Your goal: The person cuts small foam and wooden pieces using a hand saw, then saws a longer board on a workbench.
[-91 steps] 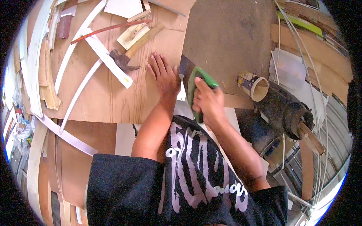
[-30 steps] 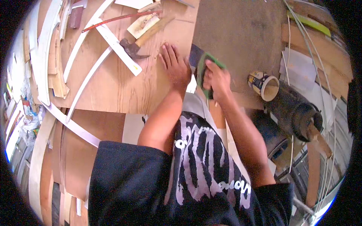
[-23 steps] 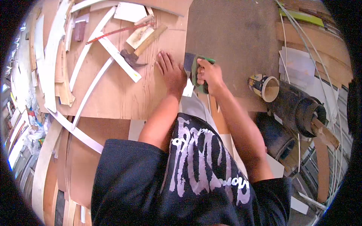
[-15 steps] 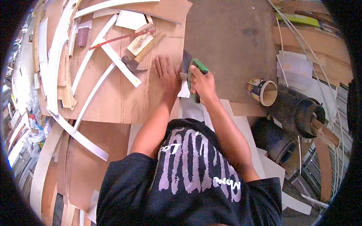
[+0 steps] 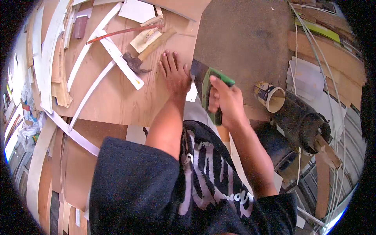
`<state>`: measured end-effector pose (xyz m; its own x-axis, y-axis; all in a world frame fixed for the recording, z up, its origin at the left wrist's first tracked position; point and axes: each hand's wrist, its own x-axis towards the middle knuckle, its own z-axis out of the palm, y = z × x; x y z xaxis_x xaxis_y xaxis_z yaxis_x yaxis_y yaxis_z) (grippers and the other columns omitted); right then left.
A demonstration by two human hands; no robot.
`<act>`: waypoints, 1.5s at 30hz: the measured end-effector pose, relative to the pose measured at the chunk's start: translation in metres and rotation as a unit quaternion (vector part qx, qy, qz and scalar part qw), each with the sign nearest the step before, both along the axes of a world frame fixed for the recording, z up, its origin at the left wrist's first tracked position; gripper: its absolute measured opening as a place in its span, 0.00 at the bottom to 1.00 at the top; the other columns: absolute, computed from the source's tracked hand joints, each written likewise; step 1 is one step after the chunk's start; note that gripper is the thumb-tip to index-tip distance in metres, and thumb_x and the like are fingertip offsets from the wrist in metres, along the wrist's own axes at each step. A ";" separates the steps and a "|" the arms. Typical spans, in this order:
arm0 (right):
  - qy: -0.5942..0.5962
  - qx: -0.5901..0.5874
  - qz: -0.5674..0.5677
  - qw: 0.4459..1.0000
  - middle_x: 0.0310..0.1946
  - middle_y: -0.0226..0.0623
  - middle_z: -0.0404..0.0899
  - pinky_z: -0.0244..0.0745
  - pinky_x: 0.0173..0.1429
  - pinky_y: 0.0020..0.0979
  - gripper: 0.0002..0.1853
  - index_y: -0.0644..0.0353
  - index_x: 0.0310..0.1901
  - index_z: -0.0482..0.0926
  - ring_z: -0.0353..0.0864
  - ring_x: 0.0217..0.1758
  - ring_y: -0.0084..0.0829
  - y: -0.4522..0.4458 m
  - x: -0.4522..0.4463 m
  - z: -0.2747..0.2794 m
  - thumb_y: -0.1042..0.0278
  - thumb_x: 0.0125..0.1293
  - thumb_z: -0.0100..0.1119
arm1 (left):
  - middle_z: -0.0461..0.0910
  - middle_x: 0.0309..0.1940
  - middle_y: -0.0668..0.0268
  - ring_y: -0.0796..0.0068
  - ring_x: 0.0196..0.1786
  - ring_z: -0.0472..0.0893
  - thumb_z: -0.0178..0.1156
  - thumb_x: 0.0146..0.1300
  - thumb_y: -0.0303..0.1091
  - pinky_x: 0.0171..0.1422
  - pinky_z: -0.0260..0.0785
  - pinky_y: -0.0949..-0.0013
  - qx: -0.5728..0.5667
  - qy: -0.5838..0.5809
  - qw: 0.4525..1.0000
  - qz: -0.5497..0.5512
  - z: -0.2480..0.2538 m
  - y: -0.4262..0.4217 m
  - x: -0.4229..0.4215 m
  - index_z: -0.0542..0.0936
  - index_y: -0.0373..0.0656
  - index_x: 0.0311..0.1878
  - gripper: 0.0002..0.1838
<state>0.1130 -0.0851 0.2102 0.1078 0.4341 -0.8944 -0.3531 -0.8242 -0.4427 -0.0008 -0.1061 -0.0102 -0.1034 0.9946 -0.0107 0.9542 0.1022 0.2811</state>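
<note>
My left hand (image 5: pixel 176 76) lies flat near the right edge of a plywood sheet (image 5: pixel 113 92), fingers stretched forward. Beside its thumb side, a small white piece (image 5: pixel 191 93) juts past the sheet's edge, partly covered by the hand. My right hand (image 5: pixel 229 100) is closed around the green handle of a handsaw (image 5: pixel 224 78). The saw's dark blade (image 5: pixel 199 69) points forward and left, close to the plywood edge and my left hand. Whether its teeth touch the white piece, I cannot tell. A claw hammer (image 5: pixel 135 62) rests on the sheet, left of my left hand.
White curved strips (image 5: pixel 92 94), a red rod-like tool (image 5: pixel 124 34) and a small wood block (image 5: pixel 145 39) lie on the plywood. At right stand an open bucket (image 5: pixel 275 99) and a black cylindrical container (image 5: pixel 307 123). Boards and long thin strips line the far right.
My right hand has drawn the saw back and to the right, showing more blade. My left hand stays flat on the plywood, while the view has shifted slightly.
</note>
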 end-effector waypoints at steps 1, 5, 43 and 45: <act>-0.024 -0.015 -0.001 1.000 0.19 0.20 0.62 0.54 0.20 0.26 0.16 0.51 0.29 0.68 0.59 0.16 0.17 -0.004 -0.001 0.007 0.61 0.73 0.63 | 0.53 0.81 0.46 0.46 0.84 0.49 0.53 0.72 0.45 0.86 0.38 0.42 0.015 -0.019 1.000 0.005 -0.001 0.004 0.001 0.63 0.33 0.76 0.36; -0.034 -0.023 0.001 0.999 0.18 0.20 0.62 0.53 0.19 0.27 0.17 0.50 0.28 0.67 0.60 0.15 0.18 -0.013 0.002 -0.038 0.61 0.73 0.63 | 0.53 0.81 0.46 0.46 0.84 0.50 0.52 0.72 0.45 0.85 0.39 0.41 -0.006 -0.004 1.000 0.003 0.004 0.001 -0.001 0.64 0.33 0.76 0.35; -0.050 -0.016 -0.041 0.998 0.18 0.21 0.60 0.55 0.19 0.27 0.17 0.50 0.29 0.69 0.60 0.15 0.18 -0.036 -0.003 -0.022 0.57 0.72 0.64 | 0.52 0.80 0.42 0.42 0.84 0.48 0.56 0.70 0.45 0.85 0.35 0.36 -0.004 -0.039 0.999 -0.005 -0.005 0.002 0.002 0.61 0.31 0.77 0.38; -0.055 -0.009 -0.037 0.998 0.18 0.21 0.61 0.55 0.19 0.27 0.17 0.50 0.29 0.69 0.60 0.15 0.18 -0.030 -0.009 -0.049 0.58 0.72 0.63 | 0.52 0.80 0.41 0.42 0.84 0.47 0.56 0.70 0.45 0.85 0.35 0.36 -0.006 -0.019 1.000 -0.015 -0.002 -0.001 0.002 0.62 0.31 0.77 0.38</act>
